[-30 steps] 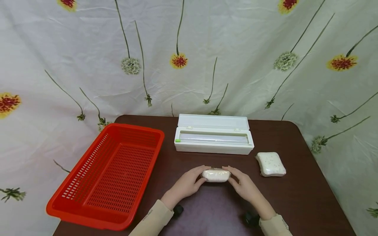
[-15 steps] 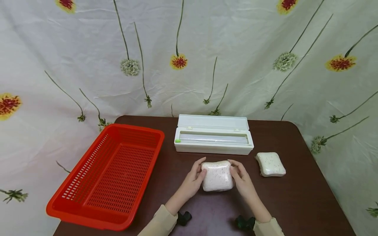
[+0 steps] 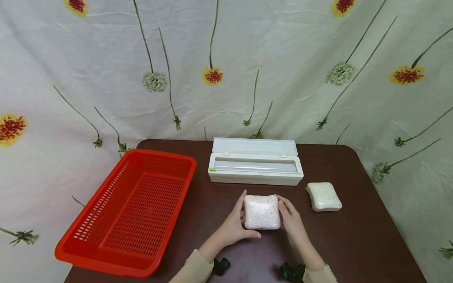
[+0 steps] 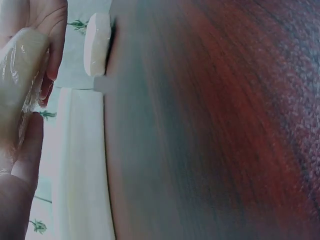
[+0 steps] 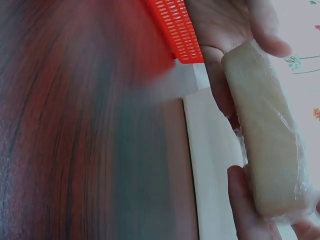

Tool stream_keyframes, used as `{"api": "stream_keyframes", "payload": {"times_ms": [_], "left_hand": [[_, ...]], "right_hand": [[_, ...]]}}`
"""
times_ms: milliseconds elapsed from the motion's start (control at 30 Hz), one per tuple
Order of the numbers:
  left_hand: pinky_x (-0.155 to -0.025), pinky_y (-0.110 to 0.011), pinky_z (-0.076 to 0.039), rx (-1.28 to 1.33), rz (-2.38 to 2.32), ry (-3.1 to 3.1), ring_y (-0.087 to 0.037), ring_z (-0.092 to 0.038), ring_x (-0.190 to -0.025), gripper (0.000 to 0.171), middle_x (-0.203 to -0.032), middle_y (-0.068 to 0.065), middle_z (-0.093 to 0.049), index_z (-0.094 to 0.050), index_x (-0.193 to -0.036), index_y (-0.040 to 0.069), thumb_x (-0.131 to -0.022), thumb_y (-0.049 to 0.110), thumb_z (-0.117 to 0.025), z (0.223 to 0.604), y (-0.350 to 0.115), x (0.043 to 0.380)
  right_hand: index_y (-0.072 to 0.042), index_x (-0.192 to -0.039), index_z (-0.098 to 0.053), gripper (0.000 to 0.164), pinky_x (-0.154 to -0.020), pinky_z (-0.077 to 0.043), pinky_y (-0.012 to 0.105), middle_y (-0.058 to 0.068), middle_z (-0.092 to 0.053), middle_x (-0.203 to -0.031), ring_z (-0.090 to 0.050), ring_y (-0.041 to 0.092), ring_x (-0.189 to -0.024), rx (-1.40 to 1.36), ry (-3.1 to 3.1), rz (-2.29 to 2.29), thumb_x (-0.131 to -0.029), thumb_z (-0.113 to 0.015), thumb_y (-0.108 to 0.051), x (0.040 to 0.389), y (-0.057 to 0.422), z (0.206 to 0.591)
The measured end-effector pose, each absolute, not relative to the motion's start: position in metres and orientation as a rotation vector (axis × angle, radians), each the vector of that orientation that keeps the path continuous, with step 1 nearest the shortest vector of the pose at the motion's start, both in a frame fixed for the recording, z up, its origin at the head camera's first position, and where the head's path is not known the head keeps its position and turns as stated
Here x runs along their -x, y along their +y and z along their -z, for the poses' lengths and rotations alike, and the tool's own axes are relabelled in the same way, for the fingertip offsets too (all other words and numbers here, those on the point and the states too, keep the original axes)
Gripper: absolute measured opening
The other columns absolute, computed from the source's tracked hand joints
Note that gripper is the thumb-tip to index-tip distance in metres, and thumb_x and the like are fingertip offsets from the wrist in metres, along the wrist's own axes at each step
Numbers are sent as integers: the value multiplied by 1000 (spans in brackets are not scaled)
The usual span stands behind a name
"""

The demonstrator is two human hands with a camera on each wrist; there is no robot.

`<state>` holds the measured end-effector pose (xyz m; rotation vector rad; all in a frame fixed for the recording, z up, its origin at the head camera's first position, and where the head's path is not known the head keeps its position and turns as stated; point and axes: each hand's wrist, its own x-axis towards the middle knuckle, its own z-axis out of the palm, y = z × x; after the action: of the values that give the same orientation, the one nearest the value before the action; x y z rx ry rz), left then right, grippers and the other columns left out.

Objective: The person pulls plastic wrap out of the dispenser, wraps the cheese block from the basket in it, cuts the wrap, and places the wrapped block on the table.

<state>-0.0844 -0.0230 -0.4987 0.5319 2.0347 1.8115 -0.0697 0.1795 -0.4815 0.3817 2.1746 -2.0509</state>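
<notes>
A square white block with small specks (image 3: pixel 262 212), wrapped in clear plastic film, is held up over the table's middle with its broad face towards the head camera. My right hand (image 3: pixel 293 221) grips its right side, thumb on the near edge and fingers behind. At the left side my left hand (image 3: pixel 233 226) lies with straight fingers along the edge and its thumb stretched out below, off the block. Both wrist views show the wrapped block (image 5: pixel 272 135) edge-on, its film shiny and creased; the left palm (image 5: pixel 220 25) faces it.
A white cling film dispenser (image 3: pixel 256 179) stands behind the hands, lid raised, a roll inside. A second wrapped white block (image 3: pixel 324 196) lies to the right. An orange-red plastic basket (image 3: pixel 173 220) takes up the left of the dark brown table (image 3: pixel 361 236). A flowered cloth hangs behind.
The block has turned from edge-on to showing its broad face. My left thumb has moved off it and spread downward, while the right hand has kept its hold.
</notes>
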Motion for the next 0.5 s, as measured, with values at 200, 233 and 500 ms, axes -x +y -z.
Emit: {"api": "stream_keyframes", "payload": {"times_ms": [200,233,500], "left_hand": [[-77,-20,-54,-503,-1737,2128,-25,-64,-110,115,-149,-21,-36,0,-158,7,-78,10,-83,502,-23,84],[-75,-20,-54,-495,-1724,2140,-24,-65,-107,114,-147,-21,-38,-1,-158,6,-79,11,-82,502,-23,84],[-76,-21,-53,-496,-1664,2160,-19,-63,-105,108,-141,-18,-45,-5,-158,6,-82,20,-81,498,-22,86]], "right_hand": [[-4,-152,-34,63,-78,-54,25,25,-41,-149,-62,27,-111,-204,2256,1908,-98,-60,-25,62,185,484],[-3,-153,-30,71,-78,-54,24,25,-37,-152,-62,29,-114,-161,2272,1875,-95,-65,-22,61,185,485],[-7,-158,1,128,-112,-32,52,12,-17,-165,-25,35,-147,117,2475,1635,-70,-90,-26,56,189,491]]}}
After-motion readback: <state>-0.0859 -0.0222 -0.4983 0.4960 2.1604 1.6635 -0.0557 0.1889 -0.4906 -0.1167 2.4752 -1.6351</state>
